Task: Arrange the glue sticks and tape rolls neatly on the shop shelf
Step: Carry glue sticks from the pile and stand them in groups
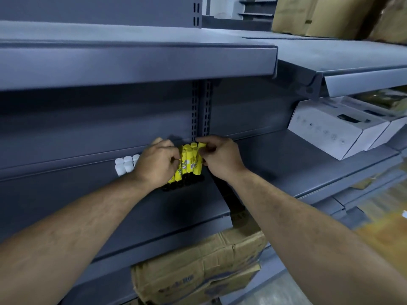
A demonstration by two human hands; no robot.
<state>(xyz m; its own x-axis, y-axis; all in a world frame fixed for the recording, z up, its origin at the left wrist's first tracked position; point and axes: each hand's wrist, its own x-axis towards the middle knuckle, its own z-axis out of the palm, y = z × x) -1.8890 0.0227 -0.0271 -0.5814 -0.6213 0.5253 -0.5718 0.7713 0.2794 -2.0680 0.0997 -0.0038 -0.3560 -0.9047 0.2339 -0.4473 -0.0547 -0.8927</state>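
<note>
Several yellow glue sticks [189, 161] with black bases stand upright in a tight bunch at the back of the grey shelf [132, 208]. My left hand [156, 164] grips the bunch from its left side with curled fingers. My right hand [220, 157] holds it from the right, thumb and fingers pinching the top of the outermost stick. Several white glue sticks [124, 165] stand just left of my left hand, partly hidden by it. No tape rolls are in view.
A grey shelf board [136, 62] overhangs close above. White cartons [337, 128] sit on the neighbouring shelf to the right. Worn cardboard boxes [198, 267] are stacked under the shelf. Brown packages [330, 14] stand at the top right.
</note>
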